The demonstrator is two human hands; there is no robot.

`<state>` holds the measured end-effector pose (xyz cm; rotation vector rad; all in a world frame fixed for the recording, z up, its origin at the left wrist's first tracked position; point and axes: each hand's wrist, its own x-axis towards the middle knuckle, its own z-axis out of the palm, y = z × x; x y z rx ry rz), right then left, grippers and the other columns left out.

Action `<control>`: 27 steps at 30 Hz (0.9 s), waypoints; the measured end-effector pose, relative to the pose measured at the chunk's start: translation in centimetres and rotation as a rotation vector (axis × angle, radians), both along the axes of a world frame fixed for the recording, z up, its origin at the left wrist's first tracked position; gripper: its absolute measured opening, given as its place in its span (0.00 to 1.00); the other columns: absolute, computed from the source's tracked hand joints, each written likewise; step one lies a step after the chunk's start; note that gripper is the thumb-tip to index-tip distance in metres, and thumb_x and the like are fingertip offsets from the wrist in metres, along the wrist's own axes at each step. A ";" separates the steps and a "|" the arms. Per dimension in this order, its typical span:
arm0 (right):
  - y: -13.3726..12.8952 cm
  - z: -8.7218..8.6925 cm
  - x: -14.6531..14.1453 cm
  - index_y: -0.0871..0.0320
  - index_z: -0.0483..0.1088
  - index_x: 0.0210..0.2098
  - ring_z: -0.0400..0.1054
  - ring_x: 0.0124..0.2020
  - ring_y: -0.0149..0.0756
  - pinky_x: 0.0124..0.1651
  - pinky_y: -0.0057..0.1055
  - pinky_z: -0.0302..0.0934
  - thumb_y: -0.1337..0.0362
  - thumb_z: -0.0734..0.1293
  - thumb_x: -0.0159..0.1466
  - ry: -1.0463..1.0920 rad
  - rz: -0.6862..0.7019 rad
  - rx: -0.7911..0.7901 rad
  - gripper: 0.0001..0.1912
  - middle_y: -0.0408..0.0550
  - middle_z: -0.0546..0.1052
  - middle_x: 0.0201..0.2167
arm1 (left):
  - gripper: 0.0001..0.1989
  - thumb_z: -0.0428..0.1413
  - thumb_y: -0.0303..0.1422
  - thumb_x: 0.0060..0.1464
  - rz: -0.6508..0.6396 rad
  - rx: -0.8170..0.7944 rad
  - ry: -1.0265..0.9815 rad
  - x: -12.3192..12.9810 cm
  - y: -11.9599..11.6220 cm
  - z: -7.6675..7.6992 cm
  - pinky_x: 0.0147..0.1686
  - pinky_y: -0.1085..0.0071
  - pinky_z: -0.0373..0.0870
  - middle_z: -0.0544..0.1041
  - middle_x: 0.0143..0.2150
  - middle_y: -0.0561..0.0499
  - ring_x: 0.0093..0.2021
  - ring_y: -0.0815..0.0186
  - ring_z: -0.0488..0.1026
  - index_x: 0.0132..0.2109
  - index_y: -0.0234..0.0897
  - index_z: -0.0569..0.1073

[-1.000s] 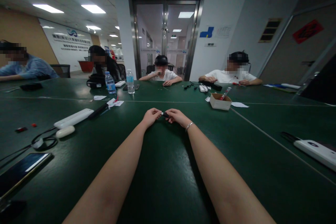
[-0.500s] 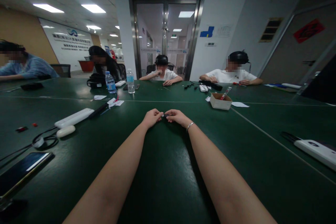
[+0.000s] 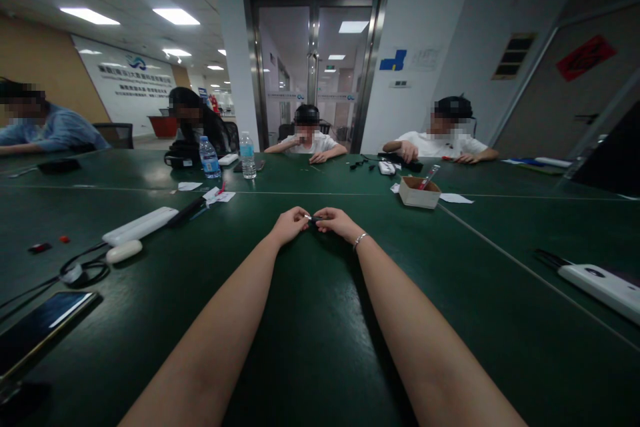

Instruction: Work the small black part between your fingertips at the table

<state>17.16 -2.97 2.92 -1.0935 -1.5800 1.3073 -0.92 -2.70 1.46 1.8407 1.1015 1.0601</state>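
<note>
Small dark piece (image 3: pixel 313 218), now nearly hidden between both hands' fingers (image 3: pixel 304 217)

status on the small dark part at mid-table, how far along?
Done: nothing finished shows on the table near the hands. In hand: left hand and right hand pinch a small dark part between their fingers, just above the tabletop. Left: too small to tell its state, so the remainder can't be judged.

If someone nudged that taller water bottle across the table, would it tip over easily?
Probably, yes: the water bottle stands upright, tall and narrow, on a smooth green table. It looks like thin clear plastic, so likely light. How full it is cannot be told.
</note>
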 end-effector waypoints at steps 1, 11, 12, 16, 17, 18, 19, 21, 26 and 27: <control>0.0 0.0 0.0 0.65 0.69 0.35 0.66 0.19 0.22 0.24 0.16 0.64 0.82 0.65 0.55 -0.003 -0.006 -0.005 0.11 0.43 0.73 0.23 | 0.11 0.53 0.37 0.50 0.008 0.009 0.012 0.0 0.0 0.0 0.30 0.72 0.65 0.74 0.27 0.51 0.28 0.69 0.70 0.38 0.36 0.70; -0.1 0.1 -0.1 0.66 0.68 0.35 0.66 0.18 0.22 0.23 0.16 0.64 0.84 0.64 0.55 0.012 -0.009 -0.021 0.12 0.43 0.73 0.22 | 0.22 0.43 0.48 0.54 0.165 0.062 0.260 0.3 -0.6 0.8 0.29 0.71 0.62 0.73 0.26 0.51 0.27 0.67 0.68 0.30 0.36 0.71; 0.0 0.1 -0.1 0.66 0.68 0.35 0.66 0.18 0.22 0.23 0.16 0.64 0.84 0.64 0.55 0.016 -0.009 -0.022 0.12 0.42 0.72 0.22 | 0.21 0.43 0.47 0.55 0.163 0.059 0.247 0.4 -0.6 0.8 0.30 0.72 0.63 0.73 0.27 0.51 0.28 0.67 0.69 0.32 0.36 0.71; 0.2 -0.1 0.0 0.65 0.68 0.34 0.66 0.18 0.23 0.23 0.17 0.64 0.84 0.64 0.55 0.032 -0.009 -0.025 0.12 0.42 0.73 0.21 | 0.12 0.49 0.35 0.53 0.119 0.134 0.151 0.5 -0.5 0.7 0.36 0.71 0.66 0.73 0.38 0.49 0.34 0.68 0.69 0.43 0.37 0.70; 0.2 -0.1 0.0 0.65 0.68 0.34 0.67 0.19 0.23 0.23 0.17 0.64 0.84 0.64 0.55 0.036 -0.005 -0.027 0.12 0.43 0.73 0.21 | 0.12 0.50 0.32 0.52 0.104 0.158 0.134 0.5 -0.5 0.7 0.37 0.71 0.66 0.72 0.40 0.49 0.35 0.68 0.69 0.44 0.37 0.70; 0.2 -0.1 0.0 0.65 0.68 0.35 0.67 0.19 0.24 0.23 0.17 0.64 0.84 0.64 0.55 0.038 0.003 -0.027 0.12 0.43 0.73 0.22 | 0.12 0.50 0.31 0.52 0.097 0.178 0.123 0.5 -0.5 0.7 0.38 0.71 0.67 0.72 0.40 0.48 0.35 0.68 0.69 0.44 0.37 0.70; 0.2 -0.2 0.0 0.65 0.68 0.35 0.67 0.19 0.24 0.23 0.17 0.64 0.84 0.65 0.54 0.038 0.011 -0.024 0.12 0.43 0.73 0.23 | 0.11 0.50 0.31 0.51 0.097 0.194 0.115 0.6 -0.5 0.7 0.38 0.70 0.67 0.72 0.40 0.48 0.36 0.67 0.69 0.43 0.37 0.70; 0.2 -0.3 0.0 0.64 0.68 0.35 0.67 0.20 0.24 0.21 0.17 0.63 0.84 0.66 0.53 0.021 0.023 -0.004 0.13 0.44 0.74 0.26 | 0.10 0.51 0.32 0.52 0.113 0.217 0.101 0.7 -0.5 0.7 0.38 0.70 0.67 0.73 0.39 0.49 0.36 0.67 0.70 0.41 0.37 0.70; 0.2 -0.6 -0.2 0.64 0.67 0.33 0.66 0.18 0.22 0.18 0.17 0.60 0.82 0.68 0.51 -0.080 -0.011 0.064 0.13 0.43 0.73 0.27 | 0.09 0.51 0.37 0.52 0.112 0.214 0.050 0.9 -0.7 0.9 0.35 0.72 0.67 0.74 0.34 0.50 0.34 0.68 0.70 0.35 0.36 0.70; 0.2 -0.5 -0.3 0.63 0.66 0.31 0.66 0.18 0.22 0.18 0.16 0.59 0.81 0.69 0.50 -0.095 -0.020 0.078 0.13 0.42 0.73 0.27 | 0.09 0.52 0.38 0.52 0.103 0.207 0.037 0.9 -0.8 1.0 0.34 0.73 0.66 0.74 0.33 0.50 0.33 0.68 0.70 0.35 0.36 0.70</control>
